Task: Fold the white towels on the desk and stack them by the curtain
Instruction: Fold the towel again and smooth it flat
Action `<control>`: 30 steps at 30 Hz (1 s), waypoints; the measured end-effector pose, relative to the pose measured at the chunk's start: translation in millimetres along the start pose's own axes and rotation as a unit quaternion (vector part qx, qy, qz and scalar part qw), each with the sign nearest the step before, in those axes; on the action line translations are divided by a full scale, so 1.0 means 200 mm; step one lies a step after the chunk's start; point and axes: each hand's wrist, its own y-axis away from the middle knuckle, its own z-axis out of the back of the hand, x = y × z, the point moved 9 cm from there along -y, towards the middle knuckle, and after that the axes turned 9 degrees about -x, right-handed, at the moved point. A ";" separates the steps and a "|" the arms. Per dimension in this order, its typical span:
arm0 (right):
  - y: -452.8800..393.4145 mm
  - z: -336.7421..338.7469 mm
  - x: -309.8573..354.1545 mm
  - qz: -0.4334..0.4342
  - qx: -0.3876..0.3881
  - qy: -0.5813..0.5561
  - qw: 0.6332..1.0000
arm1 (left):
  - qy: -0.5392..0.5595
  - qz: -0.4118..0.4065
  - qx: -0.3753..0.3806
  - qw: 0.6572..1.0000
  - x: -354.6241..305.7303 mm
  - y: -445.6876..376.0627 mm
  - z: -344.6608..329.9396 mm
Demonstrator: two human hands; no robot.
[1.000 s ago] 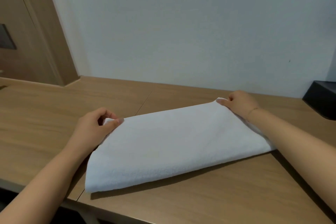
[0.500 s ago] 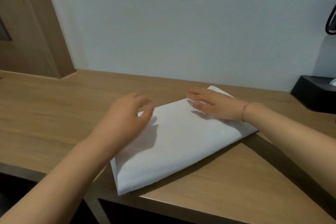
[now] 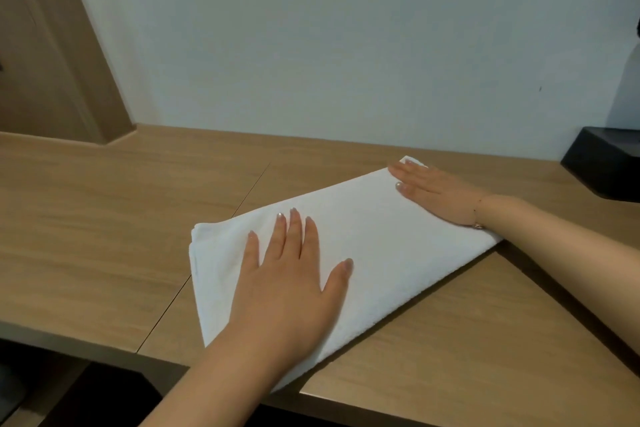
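towel on desk, left hand on near end, right hand on far end

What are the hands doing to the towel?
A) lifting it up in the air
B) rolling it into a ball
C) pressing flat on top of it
C: the left hand and the right hand both lie flat, fingers straight, on the folded towel on the desk.

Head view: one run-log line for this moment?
towel: folded, flat on desk | left hand: flat on it | right hand: flat on it | stacking: not yet
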 end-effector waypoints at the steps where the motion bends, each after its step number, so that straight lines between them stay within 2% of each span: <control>1: -0.01 0.01 -0.03 -0.009 0.001 0.003 1.000 | -0.001 -0.001 0.001 1.000 0.00 0.00 0.00; 7: -0.02 0.03 -0.06 -0.035 -0.012 -0.004 0.999 | -0.007 -0.030 0.011 0.999 0.02 -0.09 -0.01; 11: 0.00 0.08 -0.05 -0.069 -0.030 0.066 0.995 | -0.004 -0.077 0.010 0.997 0.10 -0.24 0.01; 13: 0.03 0.09 0.05 -0.048 -0.038 0.089 0.994 | -0.026 -0.104 0.008 0.994 0.14 -0.30 0.04; 17: 0.09 0.03 0.36 0.014 -0.004 0.022 1.000 | -0.137 -0.127 -0.033 0.982 0.15 -0.37 0.11; 18: 0.08 0.01 0.42 0.019 0.002 0.013 1.000 | -0.135 -0.115 -0.035 0.984 0.14 -0.38 0.11; 22: 0.04 -0.05 0.48 0.012 -0.009 0.008 1.000 | -0.019 0.001 -0.027 0.999 0.26 -0.41 0.03; 25: 0.02 -0.07 0.47 0.010 -0.010 0.012 1.000 | -0.015 0.067 -0.057 0.996 0.41 -0.41 0.05; 30: 0.01 -0.09 0.46 -0.001 -0.007 0.018 1.000 | -0.015 0.101 -0.043 0.994 0.52 -0.44 0.06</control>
